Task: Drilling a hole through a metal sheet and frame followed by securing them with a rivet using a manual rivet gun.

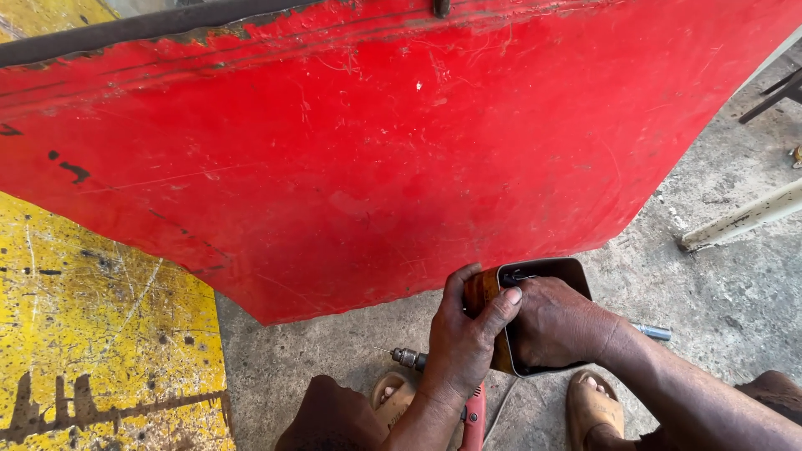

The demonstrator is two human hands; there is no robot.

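While I watch from afar: left hand (pixel 461 338) clamped on tin (pixel 543 276) rim, right hand (pixel 555 321) deep inside tin, grip hidden. Tin at 5 o'clock under red panel (pixel 376 150). Drill (pixel 468 401) on floor at 6, untouched. Digging seems midway.

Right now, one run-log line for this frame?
left hand grips metal tin rim | right hand inside tin | electric drill on floor

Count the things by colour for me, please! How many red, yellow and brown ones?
Red: 2, the big metal panel and the drill on the floor
Yellow: 1, the scratched panel
Brown: 1, the square tin that the left hand and right hand hold
Total: 4
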